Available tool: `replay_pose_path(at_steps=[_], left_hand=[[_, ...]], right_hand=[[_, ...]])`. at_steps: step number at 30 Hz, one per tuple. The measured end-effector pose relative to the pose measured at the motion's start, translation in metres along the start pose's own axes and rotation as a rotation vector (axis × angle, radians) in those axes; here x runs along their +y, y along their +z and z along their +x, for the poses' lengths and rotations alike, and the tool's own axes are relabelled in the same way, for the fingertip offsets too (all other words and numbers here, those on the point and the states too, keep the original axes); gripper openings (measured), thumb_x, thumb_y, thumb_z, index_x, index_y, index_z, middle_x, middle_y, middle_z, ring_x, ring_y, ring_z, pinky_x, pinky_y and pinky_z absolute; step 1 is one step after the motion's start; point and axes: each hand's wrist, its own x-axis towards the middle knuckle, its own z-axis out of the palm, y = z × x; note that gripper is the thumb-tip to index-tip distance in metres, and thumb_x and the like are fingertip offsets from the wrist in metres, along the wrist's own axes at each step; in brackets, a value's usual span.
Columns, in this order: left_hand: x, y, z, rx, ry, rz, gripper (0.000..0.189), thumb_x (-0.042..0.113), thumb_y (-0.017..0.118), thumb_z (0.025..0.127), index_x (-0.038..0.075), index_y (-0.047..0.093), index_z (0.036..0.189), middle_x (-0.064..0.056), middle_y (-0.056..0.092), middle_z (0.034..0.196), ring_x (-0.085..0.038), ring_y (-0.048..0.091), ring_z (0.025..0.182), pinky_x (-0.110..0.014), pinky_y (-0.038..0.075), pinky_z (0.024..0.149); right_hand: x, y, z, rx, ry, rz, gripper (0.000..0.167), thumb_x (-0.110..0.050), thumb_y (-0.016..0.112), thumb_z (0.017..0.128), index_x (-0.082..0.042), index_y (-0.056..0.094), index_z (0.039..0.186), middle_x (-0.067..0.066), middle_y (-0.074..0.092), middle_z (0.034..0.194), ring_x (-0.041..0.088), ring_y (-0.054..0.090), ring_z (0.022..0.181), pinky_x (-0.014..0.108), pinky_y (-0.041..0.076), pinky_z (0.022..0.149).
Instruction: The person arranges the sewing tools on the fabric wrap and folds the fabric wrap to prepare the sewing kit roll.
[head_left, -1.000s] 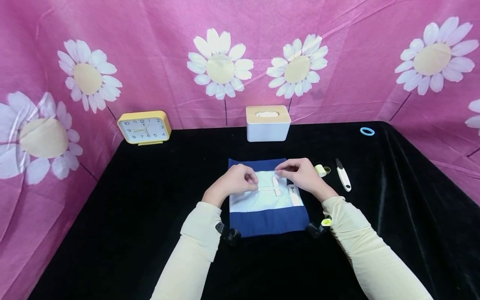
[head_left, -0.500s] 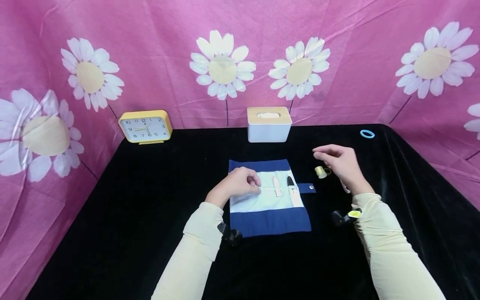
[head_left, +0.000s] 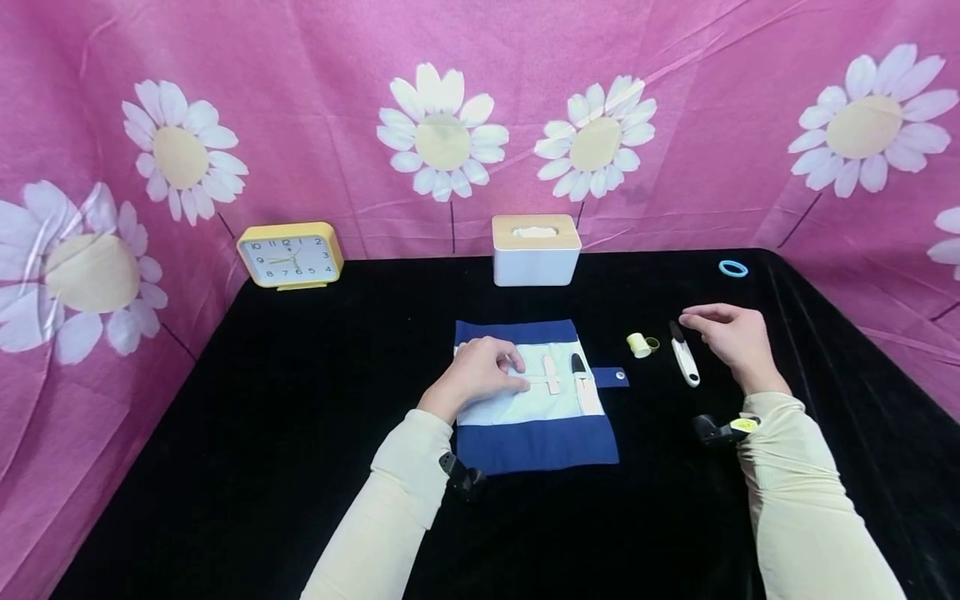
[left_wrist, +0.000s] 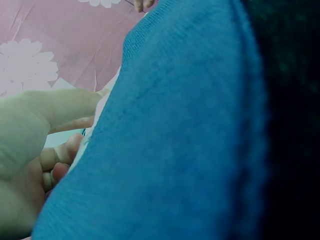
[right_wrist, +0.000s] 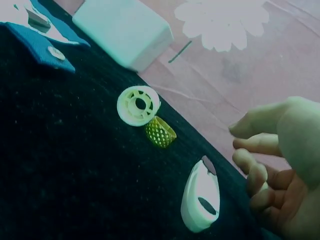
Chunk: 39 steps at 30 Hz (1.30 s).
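A navy fabric pouch (head_left: pixel 536 443) with a pale lining lies unfolded on the black cloth. My left hand (head_left: pixel 480 371) rests on its left part, thumb and fingers loosely bent; the thumb reaches the lining's edge in the left wrist view. A pale pink strip (head_left: pixel 551 375) and a dark-tipped white piece (head_left: pixel 585 387) sit in the pouch. My right hand (head_left: pixel 735 342) hovers right of a white tool (head_left: pixel 686 358) with a dark tip and an oval hole in its handle. In the right wrist view its loosely curled fingers hold nothing.
A pale yellow thread spool (right_wrist: pixel 131 112) and a gold dimpled thimble ring (right_wrist: pixel 161 134) lie beside the pouch's snap tab (head_left: pixel 611 377). Farther back are a yellow clock (head_left: pixel 291 257), a tissue box (head_left: pixel 536 254) and a blue ring (head_left: pixel 732 268). A pink flowered cloth hangs behind.
My right hand has left the pouch and moved right, past the spool and over to the white tool's far side. My left hand has stayed nearly still on the pouch.
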Motion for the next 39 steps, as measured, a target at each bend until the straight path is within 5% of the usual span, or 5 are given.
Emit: replay_pose_path(at_steps=[6,16,25,32,39], left_hand=[[-0.0021,0.0001,-0.0008,0.008,-0.02,-0.022,0.016,0.028,0.085,0.08,0.019,0.076,0.091,0.005,0.054,0.067,-0.014,0.053,0.077,-0.044,0.032,0.105],[-0.0071,0.0008,-0.0001,0.019,-0.023,-0.041,0.015,0.028,0.085,0.081,0.02,0.076,0.09,0.005,0.054,0.067,-0.015,0.052,0.077,-0.041,0.032,0.101],[-0.0066,0.0002,-0.0001,0.015,-0.029,-0.045,0.014,0.028,0.085,0.081,0.02,0.076,0.089,0.005,0.053,0.066,-0.015,0.052,0.08,-0.04,0.032,0.098],[-0.0057,0.0,-0.0003,-0.006,-0.025,-0.046,0.01,0.028,0.085,0.081,0.022,0.076,0.082,0.006,0.051,0.064,-0.014,0.053,0.084,-0.039,0.03,0.099],[-0.0029,0.0011,0.0004,-0.009,-0.012,-0.028,0.01,0.027,0.084,0.082,0.021,0.076,0.081,0.007,0.051,0.064,-0.014,0.054,0.086,-0.039,0.029,0.098]], right_hand=[[0.0071,-0.0001,0.0009,-0.06,0.081,-0.026,0.013,-0.034,0.079,0.087,-0.039,0.07,0.078,-0.022,0.056,0.057,-0.003,0.047,0.049,0.02,0.038,0.044],[0.0065,0.0049,0.0009,-0.071,-0.029,-0.237,0.05,-0.041,0.08,0.084,0.0,0.074,0.113,-0.043,0.055,0.065,-0.016,0.052,0.067,0.013,0.042,0.062],[0.0062,0.0061,0.0032,-0.11,-0.066,-0.367,0.048,-0.039,0.08,0.083,-0.004,0.074,0.115,0.016,0.078,0.097,-0.017,0.047,0.069,0.017,0.042,0.068],[0.0012,0.0076,0.0005,-0.109,-0.084,-0.413,0.044,-0.035,0.079,0.083,-0.005,0.075,0.115,0.02,0.076,0.103,-0.007,0.052,0.075,0.026,0.043,0.072],[0.0016,0.0068,0.0002,-0.114,-0.1,-0.426,0.04,-0.031,0.073,0.087,-0.006,0.074,0.119,0.018,0.075,0.106,-0.025,0.041,0.069,0.023,0.042,0.073]])
